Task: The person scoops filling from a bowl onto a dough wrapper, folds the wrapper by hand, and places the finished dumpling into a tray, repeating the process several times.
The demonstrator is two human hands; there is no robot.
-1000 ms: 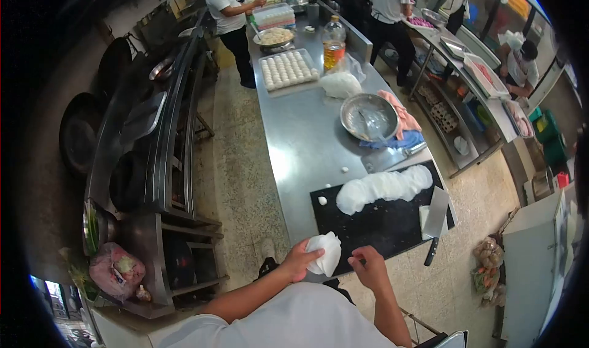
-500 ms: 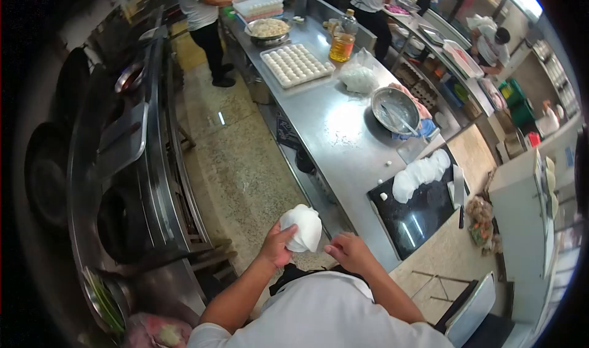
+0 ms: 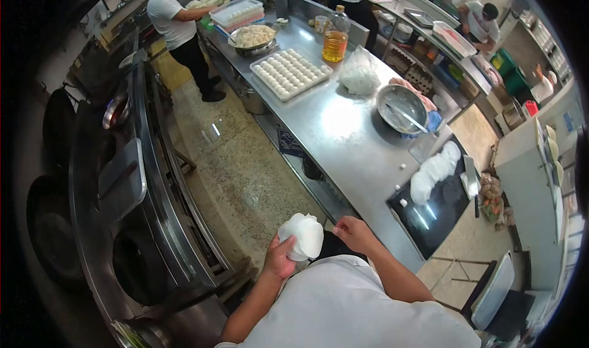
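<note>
My left hand (image 3: pixel 279 259) holds a white lump of dough (image 3: pixel 302 236) in front of my chest, over the floor beside the steel table (image 3: pixel 331 127). My right hand (image 3: pixel 356 233) is just right of the lump, fingers loosely curled, holding nothing. On the black cutting board (image 3: pixel 438 210) at the table's near end lies a long roll of white dough (image 3: pixel 434 171) with a cleaver (image 3: pixel 472 179) beside it.
A tray of dough balls (image 3: pixel 289 72), an oil bottle (image 3: pixel 335 38), a bag of flour (image 3: pixel 360 77) and a metal bowl (image 3: pixel 402 107) stand further along the table. A person in white (image 3: pixel 175 26) works at the far end. A stove line with woks (image 3: pixel 123 182) runs along the left.
I have turned away from the cutting board toward the aisle; the dough lump stays in my left hand, and my right hand has come off the board's edge.
</note>
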